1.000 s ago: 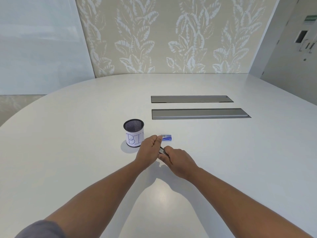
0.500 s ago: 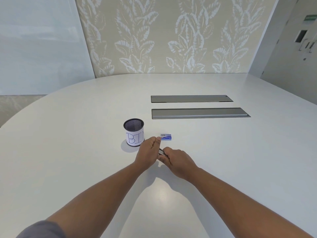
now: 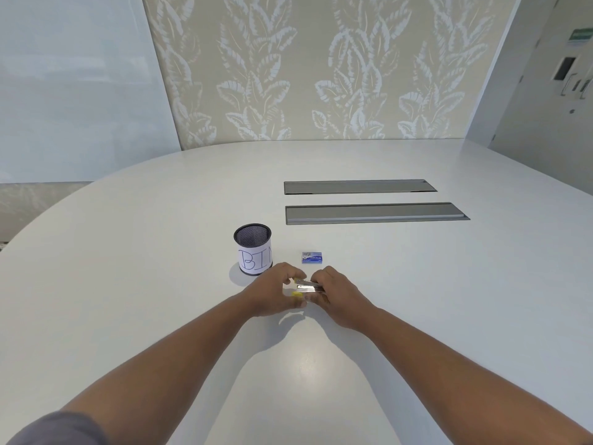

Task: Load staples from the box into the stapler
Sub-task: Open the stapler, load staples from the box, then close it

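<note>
Metal stapler (image 3: 308,286) between curled hands (image 3: 305,292)

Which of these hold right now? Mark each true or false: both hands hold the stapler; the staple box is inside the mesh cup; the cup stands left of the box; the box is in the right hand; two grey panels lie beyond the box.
1. Both hands hold the stapler. True: left hand and right hand grip the stapler.
2. The staple box is inside the mesh cup. False: the box lies on the table, apart from the cup.
3. The cup stands left of the box. True.
4. The box is in the right hand. False: neither hand touches it.
5. Two grey panels lie beyond the box. True: panels.
</note>
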The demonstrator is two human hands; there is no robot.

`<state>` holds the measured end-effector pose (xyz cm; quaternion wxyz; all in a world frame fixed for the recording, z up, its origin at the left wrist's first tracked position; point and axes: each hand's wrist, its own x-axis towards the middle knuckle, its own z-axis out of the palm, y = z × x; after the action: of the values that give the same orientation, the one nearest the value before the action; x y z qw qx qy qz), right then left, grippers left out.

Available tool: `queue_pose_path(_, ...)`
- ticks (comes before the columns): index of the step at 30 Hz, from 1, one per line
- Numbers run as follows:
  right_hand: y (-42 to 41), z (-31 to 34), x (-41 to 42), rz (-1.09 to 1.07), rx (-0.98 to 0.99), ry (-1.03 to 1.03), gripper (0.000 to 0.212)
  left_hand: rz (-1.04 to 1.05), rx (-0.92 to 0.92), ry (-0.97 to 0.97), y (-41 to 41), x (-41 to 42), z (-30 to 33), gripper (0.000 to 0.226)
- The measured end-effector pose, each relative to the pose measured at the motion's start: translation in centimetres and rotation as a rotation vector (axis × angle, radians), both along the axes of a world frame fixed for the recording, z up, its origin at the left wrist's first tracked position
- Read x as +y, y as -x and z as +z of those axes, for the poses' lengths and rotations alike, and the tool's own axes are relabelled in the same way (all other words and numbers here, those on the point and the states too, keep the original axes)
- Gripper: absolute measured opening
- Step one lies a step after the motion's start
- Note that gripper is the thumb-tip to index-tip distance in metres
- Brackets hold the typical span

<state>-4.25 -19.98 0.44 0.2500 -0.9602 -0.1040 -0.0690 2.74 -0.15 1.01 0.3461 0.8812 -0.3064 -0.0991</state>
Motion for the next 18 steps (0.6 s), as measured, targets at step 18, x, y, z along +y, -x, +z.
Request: queue_pose_path(18, -0.1, -0.7, -1.1, -0.064, 0.045, -0.105, 0.006, 0.07, -0.016, -0.032, -0.6, 0.9, -0.8, 0.044)
